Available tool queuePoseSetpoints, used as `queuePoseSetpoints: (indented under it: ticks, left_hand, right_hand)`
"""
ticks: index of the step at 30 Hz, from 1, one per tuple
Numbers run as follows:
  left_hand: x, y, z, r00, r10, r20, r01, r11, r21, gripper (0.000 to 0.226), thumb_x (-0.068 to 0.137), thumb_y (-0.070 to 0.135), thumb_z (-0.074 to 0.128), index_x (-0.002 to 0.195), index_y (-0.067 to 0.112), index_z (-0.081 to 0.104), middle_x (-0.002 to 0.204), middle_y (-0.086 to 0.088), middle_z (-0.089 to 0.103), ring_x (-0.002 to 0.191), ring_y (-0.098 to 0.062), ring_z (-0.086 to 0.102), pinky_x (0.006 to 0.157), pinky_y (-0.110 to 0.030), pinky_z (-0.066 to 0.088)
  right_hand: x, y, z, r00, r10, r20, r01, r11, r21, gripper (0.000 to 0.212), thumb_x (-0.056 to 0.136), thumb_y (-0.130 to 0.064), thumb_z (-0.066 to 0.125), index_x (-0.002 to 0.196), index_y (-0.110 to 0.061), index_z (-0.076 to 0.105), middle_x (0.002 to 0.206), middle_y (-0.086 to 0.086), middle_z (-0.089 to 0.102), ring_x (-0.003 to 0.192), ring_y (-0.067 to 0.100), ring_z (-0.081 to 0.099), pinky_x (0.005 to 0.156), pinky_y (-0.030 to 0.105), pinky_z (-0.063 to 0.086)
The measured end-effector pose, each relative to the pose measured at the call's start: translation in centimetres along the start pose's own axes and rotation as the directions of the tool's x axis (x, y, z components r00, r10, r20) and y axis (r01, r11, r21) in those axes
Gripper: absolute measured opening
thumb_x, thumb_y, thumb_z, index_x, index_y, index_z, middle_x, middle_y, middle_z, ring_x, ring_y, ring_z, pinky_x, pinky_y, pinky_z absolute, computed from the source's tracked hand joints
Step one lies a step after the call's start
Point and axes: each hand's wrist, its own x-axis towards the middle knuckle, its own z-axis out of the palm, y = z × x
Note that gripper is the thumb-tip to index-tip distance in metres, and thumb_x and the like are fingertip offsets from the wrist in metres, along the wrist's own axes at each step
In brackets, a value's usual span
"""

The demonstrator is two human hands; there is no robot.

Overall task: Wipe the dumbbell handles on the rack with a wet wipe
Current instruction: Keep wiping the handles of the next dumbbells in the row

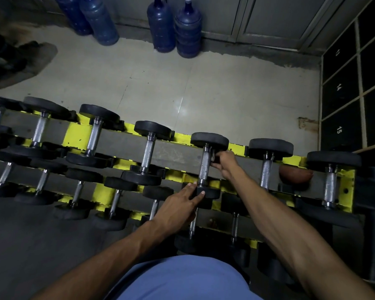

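Note:
A yellow and grey rack [78, 135] carries several black dumbbells with knurled steel handles in two rows. My right hand [224, 163] grips a small white wet wipe [213, 156] against the upper right side of one top-row handle [204, 167]. My left hand [180, 204] rests with straight fingers on that dumbbell's near black head [210, 192]. Most of the wipe is hidden inside the right fist.
Other top-row handles stand to the left [148, 155] and right [266, 173]. A brown ball [294, 174] lies under the rack at right. Blue water jugs [187, 29] stand on the floor beyond, dark numbered lockers [342, 87] at the right.

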Motion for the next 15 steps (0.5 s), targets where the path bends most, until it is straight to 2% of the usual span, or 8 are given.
queuePoseSetpoints:
  ticks: [1, 4, 7, 9, 10, 11, 13, 15]
  left_hand:
    - [0.0, 0.0, 0.0, 1.0, -0.001, 0.004, 0.001, 1.0, 0.001, 0.073, 0.102, 0.018, 0.056, 0.166, 0.023, 0.02, 0.173, -0.017, 0.005, 0.16, -0.029, 0.012, 0.118, -0.046, 0.041]
    - [0.0, 0.0, 0.0, 1.0, -0.004, 0.001, 0.004, 1.0, -0.008, 0.075, 0.101, 0.018, 0.058, 0.166, 0.024, 0.021, 0.173, -0.017, 0.005, 0.16, -0.029, 0.012, 0.12, -0.045, 0.04]
    - [0.0, 0.0, -0.1, 1.0, 0.001, 0.002, -0.001, 1.0, 0.0, 0.074, 0.102, 0.018, 0.057, 0.166, 0.024, 0.02, 0.173, -0.016, 0.005, 0.16, -0.028, 0.012, 0.121, -0.044, 0.038]
    - [0.0, 0.0, -0.2, 1.0, 0.0, -0.005, 0.0, 1.0, -0.01, 0.072, 0.102, 0.017, 0.056, 0.166, 0.024, 0.022, 0.173, -0.016, 0.006, 0.16, -0.029, 0.014, 0.121, -0.044, 0.037]
    - [0.0, 0.0, -0.2, 1.0, -0.002, -0.007, 0.002, 1.0, -0.014, 0.071, 0.103, 0.017, 0.055, 0.165, 0.024, 0.022, 0.173, -0.016, 0.007, 0.16, -0.029, 0.014, 0.121, -0.045, 0.037]
    - [0.0, 0.0, -0.3, 1.0, -0.003, -0.006, 0.003, 1.0, -0.017, 0.071, 0.103, 0.016, 0.054, 0.166, 0.025, 0.022, 0.173, -0.016, 0.007, 0.16, -0.028, 0.014, 0.121, -0.045, 0.037]
    - [0.0, -0.1, -0.2, 1.0, -0.006, -0.003, 0.006, 1.0, -0.019, 0.07, 0.103, 0.016, 0.053, 0.166, 0.025, 0.022, 0.173, -0.015, 0.007, 0.16, -0.028, 0.014, 0.121, -0.045, 0.037]
    - [0.1, 0.0, -0.1, 1.0, -0.008, -0.007, 0.008, 1.0, -0.019, 0.07, 0.103, 0.017, 0.053, 0.165, 0.025, 0.023, 0.173, -0.016, 0.008, 0.159, -0.029, 0.015, 0.12, -0.045, 0.039]
  right_hand:
    - [-0.1, -0.1, 0.3, 1.0, 0.003, -0.007, -0.002, 1.0, 0.015, 0.027, 0.093, 0.013, 0.036, 0.099, -0.008, 0.053, 0.086, 0.012, 0.063, 0.071, 0.024, 0.061, 0.087, 0.058, 0.057]
    - [-0.7, 1.4, 0.5, 0.995, 0.088, 0.046, -0.086, 0.995, -0.039, 0.023, 0.096, 0.002, 0.035, 0.1, -0.005, 0.057, 0.101, 0.018, 0.067, 0.082, 0.029, 0.063, 0.086, 0.052, 0.058]
    - [-0.7, 1.2, 0.5, 0.996, 0.093, 0.002, -0.093, 0.994, 0.059, 0.022, 0.094, 0.003, 0.037, 0.093, -0.008, 0.055, 0.091, 0.018, 0.068, 0.074, 0.026, 0.059, 0.075, 0.045, 0.058]
    - [-0.4, 1.4, 0.7, 0.994, 0.004, -0.109, 0.012, 0.988, 0.151, 0.02, 0.095, 0.002, 0.045, 0.085, -0.013, 0.053, 0.076, 0.009, 0.06, 0.065, 0.021, 0.055, 0.068, 0.04, 0.054]
    - [-0.5, 1.7, 0.9, 0.979, -0.107, -0.173, 0.125, 0.987, 0.101, 0.017, 0.096, -0.006, 0.054, 0.081, -0.015, 0.056, 0.074, 0.005, 0.06, 0.066, 0.02, 0.058, 0.066, 0.039, 0.053]
    - [-1.1, 2.2, 1.0, 0.941, -0.248, -0.229, 0.241, 0.969, -0.06, 0.015, 0.094, -0.016, 0.062, 0.08, -0.016, 0.06, 0.075, 0.002, 0.064, 0.07, 0.021, 0.061, 0.067, 0.037, 0.053]
    - [-2.4, 3.6, 0.6, 0.821, -0.543, -0.174, 0.426, 0.787, -0.447, 0.011, 0.092, -0.022, 0.067, 0.083, -0.018, 0.063, 0.083, -0.001, 0.065, 0.076, 0.019, 0.061, 0.064, 0.03, 0.048]
    - [-3.3, 4.2, -0.1, 0.651, -0.759, 0.006, 0.545, 0.462, -0.699, 0.004, 0.094, -0.016, 0.063, 0.091, -0.016, 0.061, 0.092, -0.001, 0.058, 0.082, 0.017, 0.053, 0.061, 0.03, 0.039]
